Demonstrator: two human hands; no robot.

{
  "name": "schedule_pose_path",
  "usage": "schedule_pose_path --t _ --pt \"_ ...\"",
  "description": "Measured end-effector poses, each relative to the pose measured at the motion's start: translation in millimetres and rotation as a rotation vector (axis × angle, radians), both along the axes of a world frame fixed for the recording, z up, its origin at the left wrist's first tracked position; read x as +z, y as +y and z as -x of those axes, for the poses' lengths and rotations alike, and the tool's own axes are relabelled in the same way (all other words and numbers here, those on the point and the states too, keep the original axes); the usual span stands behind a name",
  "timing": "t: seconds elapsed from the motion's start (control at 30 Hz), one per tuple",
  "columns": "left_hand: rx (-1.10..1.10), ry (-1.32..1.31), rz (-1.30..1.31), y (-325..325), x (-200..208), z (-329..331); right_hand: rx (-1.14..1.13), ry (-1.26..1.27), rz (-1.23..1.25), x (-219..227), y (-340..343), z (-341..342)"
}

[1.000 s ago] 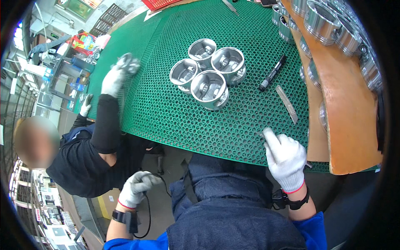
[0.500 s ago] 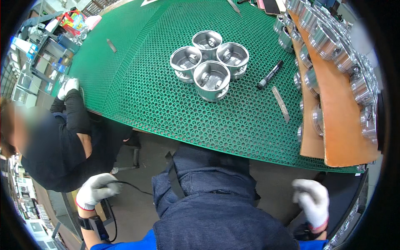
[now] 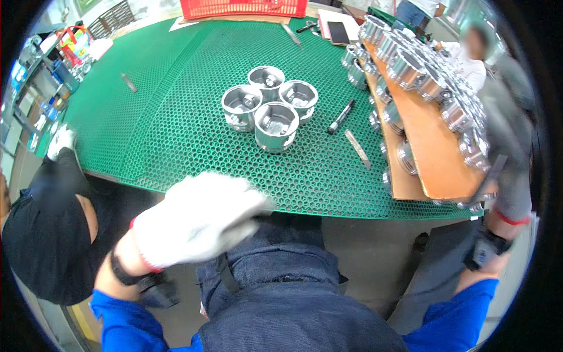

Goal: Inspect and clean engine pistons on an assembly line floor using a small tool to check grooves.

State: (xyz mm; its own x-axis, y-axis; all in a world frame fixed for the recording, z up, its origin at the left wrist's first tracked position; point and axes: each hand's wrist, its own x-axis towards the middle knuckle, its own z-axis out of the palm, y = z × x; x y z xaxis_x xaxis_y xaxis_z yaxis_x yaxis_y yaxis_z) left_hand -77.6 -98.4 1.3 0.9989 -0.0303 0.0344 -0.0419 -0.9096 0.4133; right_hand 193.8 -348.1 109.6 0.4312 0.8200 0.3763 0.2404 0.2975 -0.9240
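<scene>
My left hand [image 3: 202, 220], in a white knitted glove with a red cuff, hovers at the table's near edge; its fingers are smeared by motion. On the green mat beyond it, several shiny metal pistons [image 3: 276, 128] stand in a tight cluster, open ends up. At the far right my gloved right hand [image 3: 509, 141] reaches beside the stacked pistons [image 3: 462, 112]. It looks grey and blurred there, and its fingers cannot be made out. A dark strip [image 3: 491, 179] lies close to that hand, too blurred to name.
Brown cardboard sheets [image 3: 441, 158] separate layers of pistons at right. On the green perforated mat [image 3: 193, 135] lie a black marker [image 3: 341, 117] and a flat metal strip [image 3: 358, 149]. A phone [image 3: 338, 33] and red crate [image 3: 243, 8] are at the back. One person [image 3: 50, 229] sits left; another [image 3: 469, 58] is behind the stack.
My left hand has risen from beside my lap to the table's near edge. My right hand has swung up and outward beside the piston stack. The view has shifted; the clustered pistons stay put.
</scene>
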Motion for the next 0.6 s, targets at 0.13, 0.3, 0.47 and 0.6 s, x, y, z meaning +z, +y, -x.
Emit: schedule_pose_path --t 0.13,0.3,0.47,0.6 --pt "0.088 -0.572 -0.137 19.2 -49.3 -75.0 -0.181 0.355 0.154 -42.5 62.3 83.5" --pt "0.286 -0.499 -0.334 20.3 -97.1 -96.6 -0.046 0.406 0.530 -132.5 31.1 91.8" --pt "0.364 -0.601 0.397 14.4 -100.8 -64.4 -0.184 0.556 0.639 -180.7 13.5 89.6" --pt "0.670 -0.326 1.073 0.5 -84.5 -30.4 -0.201 0.547 0.668 -192.4 14.6 87.8"
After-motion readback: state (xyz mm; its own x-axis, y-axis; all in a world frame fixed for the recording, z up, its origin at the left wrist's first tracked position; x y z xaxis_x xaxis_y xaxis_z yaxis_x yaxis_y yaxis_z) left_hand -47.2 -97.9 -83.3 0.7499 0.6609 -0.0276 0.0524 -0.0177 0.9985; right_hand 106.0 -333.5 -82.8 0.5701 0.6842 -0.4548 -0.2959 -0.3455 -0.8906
